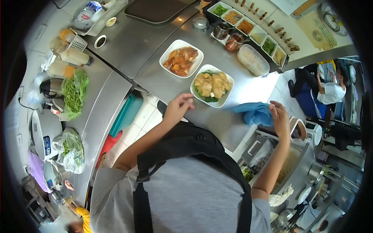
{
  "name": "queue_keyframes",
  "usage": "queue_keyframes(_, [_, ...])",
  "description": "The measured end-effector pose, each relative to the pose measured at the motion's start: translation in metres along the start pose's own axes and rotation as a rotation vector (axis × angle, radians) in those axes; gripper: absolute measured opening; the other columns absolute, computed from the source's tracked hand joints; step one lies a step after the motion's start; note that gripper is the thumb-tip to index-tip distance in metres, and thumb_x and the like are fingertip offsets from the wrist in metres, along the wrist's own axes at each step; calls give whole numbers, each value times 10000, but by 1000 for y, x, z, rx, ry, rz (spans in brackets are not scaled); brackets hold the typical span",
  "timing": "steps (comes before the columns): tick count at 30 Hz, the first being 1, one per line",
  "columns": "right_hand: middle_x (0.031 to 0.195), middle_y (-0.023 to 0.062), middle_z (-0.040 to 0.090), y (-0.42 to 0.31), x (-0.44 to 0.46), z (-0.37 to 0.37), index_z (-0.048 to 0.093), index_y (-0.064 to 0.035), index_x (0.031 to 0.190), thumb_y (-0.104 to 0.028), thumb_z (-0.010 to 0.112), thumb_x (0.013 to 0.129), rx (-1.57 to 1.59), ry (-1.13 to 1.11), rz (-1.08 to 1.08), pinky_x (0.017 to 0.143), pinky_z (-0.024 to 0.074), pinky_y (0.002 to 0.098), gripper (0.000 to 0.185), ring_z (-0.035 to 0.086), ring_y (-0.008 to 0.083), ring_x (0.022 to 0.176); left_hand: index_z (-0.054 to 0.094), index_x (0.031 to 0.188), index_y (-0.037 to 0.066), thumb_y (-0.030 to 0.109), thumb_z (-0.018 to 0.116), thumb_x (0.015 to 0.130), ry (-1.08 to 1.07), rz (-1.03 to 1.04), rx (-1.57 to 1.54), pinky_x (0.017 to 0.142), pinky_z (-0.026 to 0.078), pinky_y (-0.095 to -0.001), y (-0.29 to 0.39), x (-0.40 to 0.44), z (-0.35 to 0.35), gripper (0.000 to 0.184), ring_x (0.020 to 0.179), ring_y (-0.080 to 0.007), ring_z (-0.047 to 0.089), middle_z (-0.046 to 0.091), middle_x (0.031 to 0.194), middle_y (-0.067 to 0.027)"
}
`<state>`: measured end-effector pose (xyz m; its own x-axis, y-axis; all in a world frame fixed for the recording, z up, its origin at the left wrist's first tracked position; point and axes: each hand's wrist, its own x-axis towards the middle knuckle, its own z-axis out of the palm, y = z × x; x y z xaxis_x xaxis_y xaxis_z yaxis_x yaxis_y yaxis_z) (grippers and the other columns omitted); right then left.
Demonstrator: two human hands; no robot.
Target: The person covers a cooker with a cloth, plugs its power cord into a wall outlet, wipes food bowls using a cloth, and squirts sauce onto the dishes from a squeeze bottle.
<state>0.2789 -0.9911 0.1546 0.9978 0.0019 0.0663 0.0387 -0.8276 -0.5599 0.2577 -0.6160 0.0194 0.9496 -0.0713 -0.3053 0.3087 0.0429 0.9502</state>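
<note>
My right hand (pixel 279 118) pinches one edge of a thin blue cloth (pixel 257 115), which hangs and trails left over the steel counter's edge, partly blurred. My left hand (pixel 178 110) is loosely curled with its fingers apart and nothing visible in it, just in front of the counter. Nearest to it on the counter stands a white square bowl (pixel 216 103) of pale, sauce-covered pieces (pixel 211 84) over dark greens. Behind and left of that, another white bowl (pixel 164 67) holds reddish-brown glazed meat (pixel 181 61).
Topping containers (pixel 245 27), sauce jars (pixel 234 42) and a lidded plastic tub (pixel 253 60) line the back right. Bagged green vegetables (pixel 75 95) lie on the left counter. A dark tray (pixel 157 9) is at the back. Other people (pixel 330 91) are at the right and lower edges.
</note>
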Motion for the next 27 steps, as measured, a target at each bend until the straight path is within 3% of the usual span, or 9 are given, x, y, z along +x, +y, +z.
queue_keyframes(2, [729,162,625,17,24,11,646,44,861,-256,594,903,-116,20,-15,636,435,317,307,521,245,623,560,1174,34,172,573,922,48,-49,-62,610,480,-241,4,9,6,287,664,-104,602,660,793,-60])
queue_keyframes(4, [698,136,607,18,56,24,638,43,840,-329,566,919,-47,-52,257,617,417,315,387,492,194,625,519,1203,25,179,564,924,104,-67,-84,557,474,-246,8,20,17,322,621,-116,597,657,805,-72])
queue_keyframes(6, [736,47,617,8,77,44,640,52,930,-371,573,918,326,91,359,602,433,291,428,503,111,643,502,1187,11,204,564,923,177,-56,-66,492,461,-250,8,26,25,333,580,-126,590,651,804,-81])
queue_keyframes(8, [782,45,630,7,88,60,630,34,1012,-328,627,883,400,43,395,628,476,267,385,561,114,698,491,1165,4,222,576,914,209,-51,-23,456,457,-243,0,26,24,343,569,-127,594,646,800,-87])
queue_keyframes(11, [802,73,661,38,98,90,635,28,1012,-201,692,819,523,-145,205,584,495,261,305,620,127,677,491,1125,-3,211,589,899,169,-111,-44,427,461,-238,2,25,21,327,566,-126,601,642,798,-90])
queue_keyframes(14, [709,66,650,37,101,98,658,27,948,-188,706,811,291,-112,236,556,485,259,260,611,125,593,494,1127,25,210,568,902,99,-160,-29,468,492,-240,1,33,19,301,603,-124,619,649,827,-85])
queue_keyframes(19, [663,68,671,11,110,85,674,-23,797,-283,829,699,49,424,219,580,493,253,318,621,104,603,514,1154,24,182,558,891,57,-132,80,490,507,-241,6,48,9,310,614,-119,636,654,780,-71])
queue_keyframes(24, [684,74,683,16,130,124,685,-23,733,-205,837,664,198,230,46,603,505,273,246,621,118,609,593,1084,-7,156,569,871,49,-17,190,465,486,-247,14,59,5,269,560,-100,621,637,680,-73])
queue_keyframes(27, [787,124,706,5,132,156,723,-41,890,-134,759,721,257,26,-64,660,521,306,196,671,205,672,642,1052,28,181,552,870,29,44,406,510,492,-328,33,61,6,255,553,-183,631,645,680,-116])
